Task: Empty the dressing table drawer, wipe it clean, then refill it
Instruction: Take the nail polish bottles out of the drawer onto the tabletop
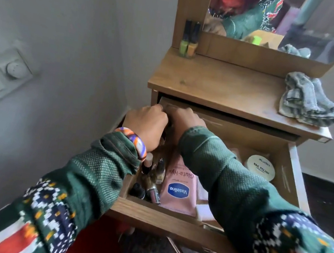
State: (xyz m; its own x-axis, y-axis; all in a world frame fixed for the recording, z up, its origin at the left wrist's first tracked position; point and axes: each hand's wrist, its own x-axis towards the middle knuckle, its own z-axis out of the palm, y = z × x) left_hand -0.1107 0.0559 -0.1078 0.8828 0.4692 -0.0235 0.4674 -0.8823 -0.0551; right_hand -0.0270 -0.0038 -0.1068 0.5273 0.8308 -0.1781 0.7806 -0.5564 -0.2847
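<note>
Pink, soft Vaseline tube point(180, 190) at the drawer's point(169, 217) six o'clock should lift lightly by its middle; left hand point(147, 124) and right hand point(184, 118) curl at ten o'clock, grasp hidden.

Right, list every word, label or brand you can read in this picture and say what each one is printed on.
"Vaseline." on the pink tube lying in the open drawer.
"Gluta-Hya" on the same pink tube, nearer its top; the smaller line under it is too blurred to read.
"zudio" on the round white lid at the drawer's right.
"NAIL POLISH" on that same lid; the tiny line below is unreadable.
The two nail polish bottles on the tabletop show no readable text.
</note>
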